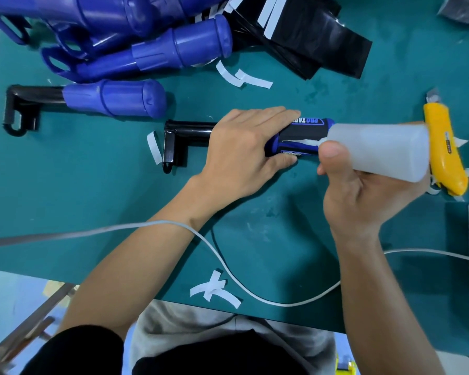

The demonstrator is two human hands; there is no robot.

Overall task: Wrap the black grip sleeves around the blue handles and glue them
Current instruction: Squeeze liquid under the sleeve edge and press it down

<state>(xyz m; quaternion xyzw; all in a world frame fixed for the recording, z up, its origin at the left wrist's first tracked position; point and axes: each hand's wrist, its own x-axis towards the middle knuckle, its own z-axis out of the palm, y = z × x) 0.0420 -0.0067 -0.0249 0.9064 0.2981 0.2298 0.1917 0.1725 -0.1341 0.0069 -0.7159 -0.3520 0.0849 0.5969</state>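
Head view. At mid-surface of the green mat (119, 190), the left hand (244, 150), fingers pressed together, clasps the blue handle (274, 147) with its black grip sleeve (298, 133). The right hand (363, 190) grips a translucent bottle (385, 150), whose tip is at the sleeve's seam.

On my flat teal work mat (119, 198) lies a blue plastic handle (274, 148) under a black grip sleeve (301, 132) with white lettering, seemingly edged in blue. The milky-white squeeze bottle (377, 150) is plain. The yellow plastic utility knife (441, 147) and the white paper strips (214, 290) stand out.
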